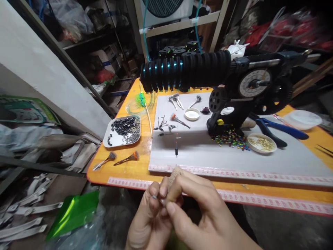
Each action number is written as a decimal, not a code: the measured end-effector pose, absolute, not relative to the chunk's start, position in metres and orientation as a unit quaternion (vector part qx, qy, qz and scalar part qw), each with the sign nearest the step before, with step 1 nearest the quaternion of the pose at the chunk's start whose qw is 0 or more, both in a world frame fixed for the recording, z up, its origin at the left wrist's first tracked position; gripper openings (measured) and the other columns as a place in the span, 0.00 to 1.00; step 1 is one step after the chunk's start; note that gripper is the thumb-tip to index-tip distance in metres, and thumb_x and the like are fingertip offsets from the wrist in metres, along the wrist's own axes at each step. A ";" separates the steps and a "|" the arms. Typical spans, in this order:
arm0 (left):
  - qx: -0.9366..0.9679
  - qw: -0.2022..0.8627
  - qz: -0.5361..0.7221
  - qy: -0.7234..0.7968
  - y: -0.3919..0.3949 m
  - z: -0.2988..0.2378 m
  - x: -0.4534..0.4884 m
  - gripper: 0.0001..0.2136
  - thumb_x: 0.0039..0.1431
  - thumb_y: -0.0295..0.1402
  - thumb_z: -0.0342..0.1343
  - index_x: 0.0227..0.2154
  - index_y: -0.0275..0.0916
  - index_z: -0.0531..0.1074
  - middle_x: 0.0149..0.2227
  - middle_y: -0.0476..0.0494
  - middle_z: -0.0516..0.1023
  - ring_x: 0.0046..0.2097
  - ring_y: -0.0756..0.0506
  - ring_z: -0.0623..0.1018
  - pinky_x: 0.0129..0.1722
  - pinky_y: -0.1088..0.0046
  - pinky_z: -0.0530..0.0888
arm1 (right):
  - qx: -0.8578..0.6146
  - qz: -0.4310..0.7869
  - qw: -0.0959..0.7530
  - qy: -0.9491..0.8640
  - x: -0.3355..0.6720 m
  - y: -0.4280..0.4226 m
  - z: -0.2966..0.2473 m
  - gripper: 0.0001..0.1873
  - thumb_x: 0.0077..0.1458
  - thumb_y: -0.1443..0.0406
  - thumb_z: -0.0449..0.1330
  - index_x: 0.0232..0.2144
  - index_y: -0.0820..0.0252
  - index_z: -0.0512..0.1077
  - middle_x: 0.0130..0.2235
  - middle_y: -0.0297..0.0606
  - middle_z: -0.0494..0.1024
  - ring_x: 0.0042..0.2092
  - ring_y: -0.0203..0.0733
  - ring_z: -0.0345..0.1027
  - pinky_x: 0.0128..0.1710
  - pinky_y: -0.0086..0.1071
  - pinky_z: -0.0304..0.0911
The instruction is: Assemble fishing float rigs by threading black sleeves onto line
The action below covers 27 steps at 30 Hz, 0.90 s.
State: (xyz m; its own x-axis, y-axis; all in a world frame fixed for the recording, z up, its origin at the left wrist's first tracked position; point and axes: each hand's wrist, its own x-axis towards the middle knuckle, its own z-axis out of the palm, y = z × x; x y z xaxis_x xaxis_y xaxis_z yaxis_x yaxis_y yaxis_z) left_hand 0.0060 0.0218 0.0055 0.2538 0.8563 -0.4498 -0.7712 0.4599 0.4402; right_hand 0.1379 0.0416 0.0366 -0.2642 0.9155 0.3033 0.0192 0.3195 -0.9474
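Note:
My left hand (149, 222) and my right hand (200, 208) meet in front of the table's near edge, both with fingers closed in a pinch. Between their fingertips is a tiny thin piece with a bluish end (154, 197); most of it is hidden by the fingers. A tan wrap (174, 174) shows at a finger beside the right hand's knuckles. Beyond the hands, on the grey board (197, 156), lies a small black piece with an orange tip (176, 151). Several similar black pieces and thin stems (165, 125) are scattered farther back.
A white tray (107, 135) of black and grey parts stands left, near two wire-like bundles (127, 158). A black machine with a ribbed roll (187, 71) overhangs the board. Right are coloured beads (229, 139), a dish of gold bits (261, 151) and blue-handled pliers (286, 129).

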 end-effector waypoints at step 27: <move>0.026 0.792 0.542 0.279 0.021 0.000 0.009 0.12 0.39 0.33 0.77 0.23 0.43 0.77 0.29 0.52 0.67 0.35 0.51 0.77 0.41 0.76 0.75 | -0.371 0.462 0.450 -0.669 0.141 0.040 0.032 0.09 0.53 0.76 0.54 0.28 0.57 0.64 0.33 0.33 0.73 0.34 0.36 0.69 0.34 0.29 0.66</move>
